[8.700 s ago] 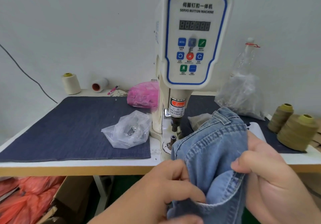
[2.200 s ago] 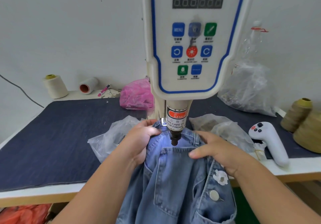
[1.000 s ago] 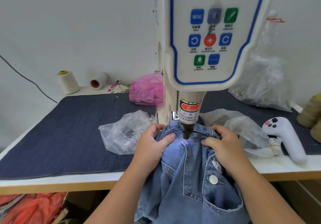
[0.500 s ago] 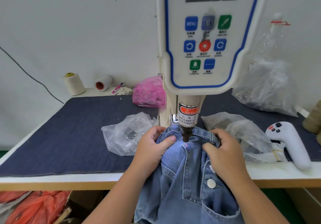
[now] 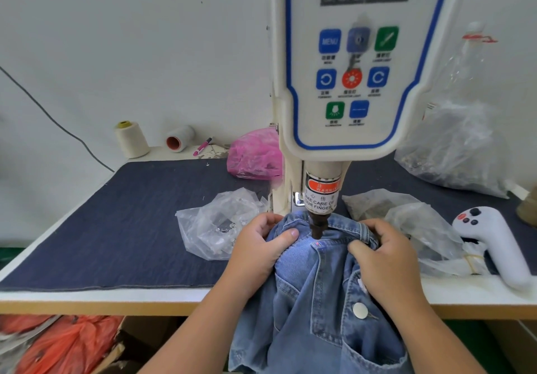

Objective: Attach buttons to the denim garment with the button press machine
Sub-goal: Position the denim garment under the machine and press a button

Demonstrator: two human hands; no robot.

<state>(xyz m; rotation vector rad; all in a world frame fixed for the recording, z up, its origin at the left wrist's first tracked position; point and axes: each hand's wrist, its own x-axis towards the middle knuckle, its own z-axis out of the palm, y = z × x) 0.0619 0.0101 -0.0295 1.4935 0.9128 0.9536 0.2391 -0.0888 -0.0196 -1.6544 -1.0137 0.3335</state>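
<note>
The button press machine fills the middle of the bench, its dark punch tip hanging just above the denim garment. Both hands crowd that tip: the left hand at nine o'clock, the right hand at three, each gripping the collar. Further toward nine a clear plastic bag lies just beside the left hand; beyond it the dark blue mat lies open. At three o'clock crumpled clear bags and a white handheld controller block the way. At eleven sits a pink bag.
</note>
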